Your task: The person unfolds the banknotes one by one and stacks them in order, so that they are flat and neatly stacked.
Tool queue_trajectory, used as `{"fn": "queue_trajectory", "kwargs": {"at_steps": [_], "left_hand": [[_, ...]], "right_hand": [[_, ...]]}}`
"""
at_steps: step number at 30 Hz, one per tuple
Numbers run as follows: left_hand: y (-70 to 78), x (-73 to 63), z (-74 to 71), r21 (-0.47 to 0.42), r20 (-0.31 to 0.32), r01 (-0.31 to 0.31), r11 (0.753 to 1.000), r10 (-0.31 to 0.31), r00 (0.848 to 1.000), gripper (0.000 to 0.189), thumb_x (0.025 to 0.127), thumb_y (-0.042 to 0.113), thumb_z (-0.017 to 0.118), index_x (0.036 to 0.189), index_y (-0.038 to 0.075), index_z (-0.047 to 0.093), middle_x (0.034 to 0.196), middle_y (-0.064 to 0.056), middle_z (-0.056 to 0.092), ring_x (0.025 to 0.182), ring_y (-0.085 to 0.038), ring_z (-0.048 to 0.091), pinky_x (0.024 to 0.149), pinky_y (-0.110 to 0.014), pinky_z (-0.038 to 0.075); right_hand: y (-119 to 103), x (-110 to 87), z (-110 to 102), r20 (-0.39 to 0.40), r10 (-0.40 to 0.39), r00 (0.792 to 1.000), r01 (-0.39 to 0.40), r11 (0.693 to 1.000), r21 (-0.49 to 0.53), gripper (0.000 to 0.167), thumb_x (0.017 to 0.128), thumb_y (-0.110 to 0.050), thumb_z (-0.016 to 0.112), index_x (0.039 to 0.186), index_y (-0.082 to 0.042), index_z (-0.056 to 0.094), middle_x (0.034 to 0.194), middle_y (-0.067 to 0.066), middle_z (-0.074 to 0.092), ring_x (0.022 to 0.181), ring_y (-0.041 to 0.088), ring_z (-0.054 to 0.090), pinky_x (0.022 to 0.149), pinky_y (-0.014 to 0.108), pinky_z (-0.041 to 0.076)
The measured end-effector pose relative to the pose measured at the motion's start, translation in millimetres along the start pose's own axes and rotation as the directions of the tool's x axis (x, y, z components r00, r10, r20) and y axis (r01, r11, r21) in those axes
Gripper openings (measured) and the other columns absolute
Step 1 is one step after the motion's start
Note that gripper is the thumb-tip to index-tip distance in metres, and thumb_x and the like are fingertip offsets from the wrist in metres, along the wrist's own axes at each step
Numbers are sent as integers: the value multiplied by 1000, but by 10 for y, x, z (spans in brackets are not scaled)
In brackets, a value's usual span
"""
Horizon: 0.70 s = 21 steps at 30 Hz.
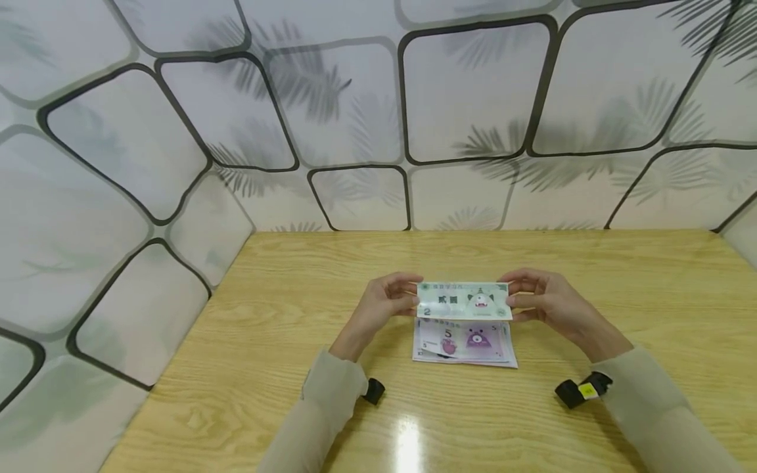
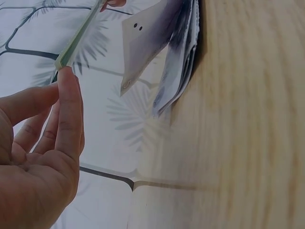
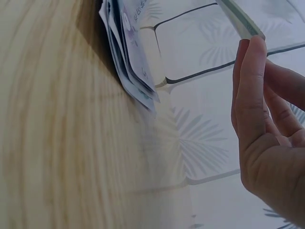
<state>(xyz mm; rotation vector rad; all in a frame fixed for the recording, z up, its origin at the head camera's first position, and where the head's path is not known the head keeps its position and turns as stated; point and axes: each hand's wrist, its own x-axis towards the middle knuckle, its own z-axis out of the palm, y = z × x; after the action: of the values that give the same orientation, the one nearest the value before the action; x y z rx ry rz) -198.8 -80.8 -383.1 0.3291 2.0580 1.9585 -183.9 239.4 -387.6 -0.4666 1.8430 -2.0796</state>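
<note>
A pale green play banknote with a "2" and a cartoon monster is held level between both hands, raised above the table. My left hand pinches its left end between thumb and fingers, while my right hand pinches the right end. From the left wrist, the green note appears edge-on, with some thickness like a small bundle. Just below it lies a loose pile of purple banknotes marked "5". In the right wrist view, the pile has fanned, slightly lifted edges.
The wooden table runs back to a patterned wall covering with dark outlines and leaf prints. Another such wall rises on the left. A black wrist device is on the left cuff, and another on the right.
</note>
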Motion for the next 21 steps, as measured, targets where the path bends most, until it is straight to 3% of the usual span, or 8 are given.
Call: {"fn": "queue_trajectory", "kwargs": {"at_steps": [7,21], "left_hand": [[-17,-31,12,-9,18,5,1000,-4,1000,39,94,-10,65,132,-6,61,107,-10,66,82,-13,65,79,-31,61],[-42,-131,7,-14,64,11,1000,-10,998,39,94,-11,63,132,-12,57,104,-9,66,83,-12,65,80,-31,61]], "right_hand": [[15,-36,27,-24,21,999,-22,999,-30,35,96,8,62,116,-18,72,96,2,65,82,13,66,69,32,62],[54,-122,53,24,23,999,-23,1000,-12,34,96,9,61,118,-14,72,101,5,67,85,17,68,69,32,62]]}}
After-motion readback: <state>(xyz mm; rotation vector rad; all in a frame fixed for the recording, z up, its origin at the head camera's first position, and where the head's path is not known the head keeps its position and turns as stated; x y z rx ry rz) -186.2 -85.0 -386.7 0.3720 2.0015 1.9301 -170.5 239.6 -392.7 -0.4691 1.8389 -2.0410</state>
